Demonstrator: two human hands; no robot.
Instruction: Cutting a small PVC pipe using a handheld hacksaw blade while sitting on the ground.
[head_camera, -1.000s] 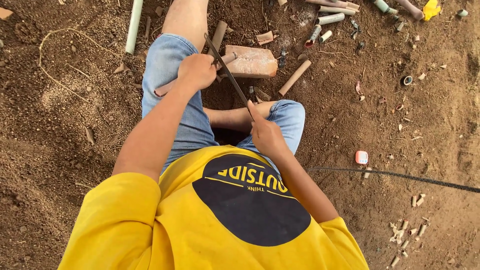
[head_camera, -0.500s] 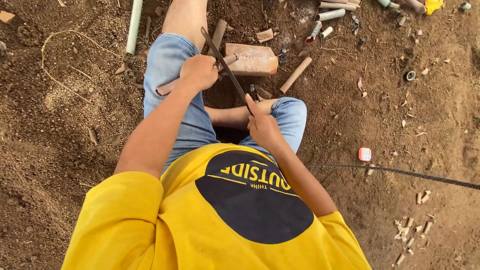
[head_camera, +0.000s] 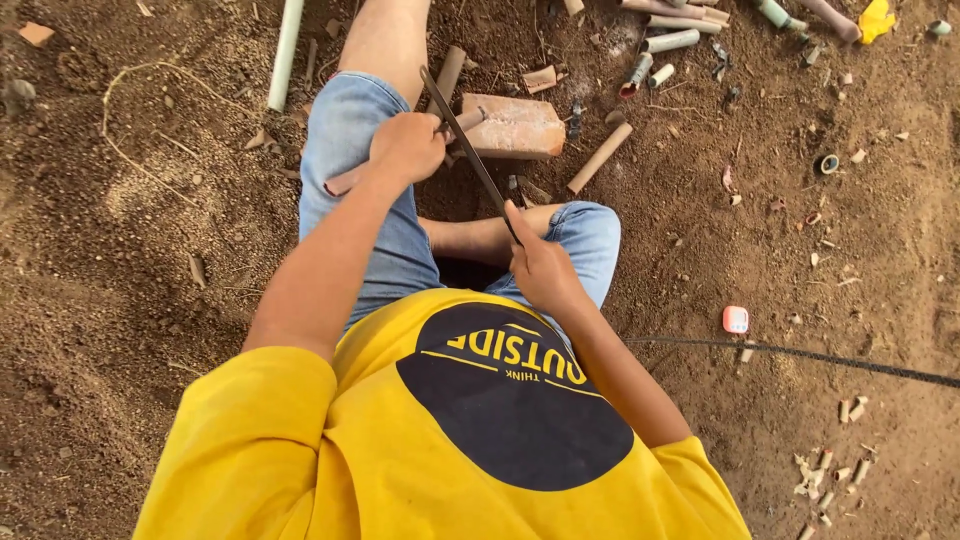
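A person in a yellow shirt (head_camera: 440, 440) and denim shorts is sitting on bare brown dirt (head_camera: 130, 260), seen from above their head. Both hands are gripping a long, thin dark blade (head_camera: 470, 150), something like a saw blade or file, running diagonally from about 11 o'clock down to 5 o'clock.

The blade looks light, stiff and narrow, probably metal with a rough edge, so it is best held at its two ends, as it is being held here. The left hand (head_camera: 408, 146) is closing into a fist near the blade's upper part and also seems to be clasping a short brownish pipe piece (head_camera: 350, 180) against the thigh. The right hand (head_camera: 535, 262) is wrapping tightly around the blade's lower end, fingers curled shut.

Just beyond the hands, at 12 o'clock, a reddish brick (head_camera: 515, 125) is lying on the ground. Short cut tube pieces (head_camera: 668, 42) are scattering towards 1 o'clock, and a dark cord (head_camera: 800, 354) is running off at 3 o'clock.
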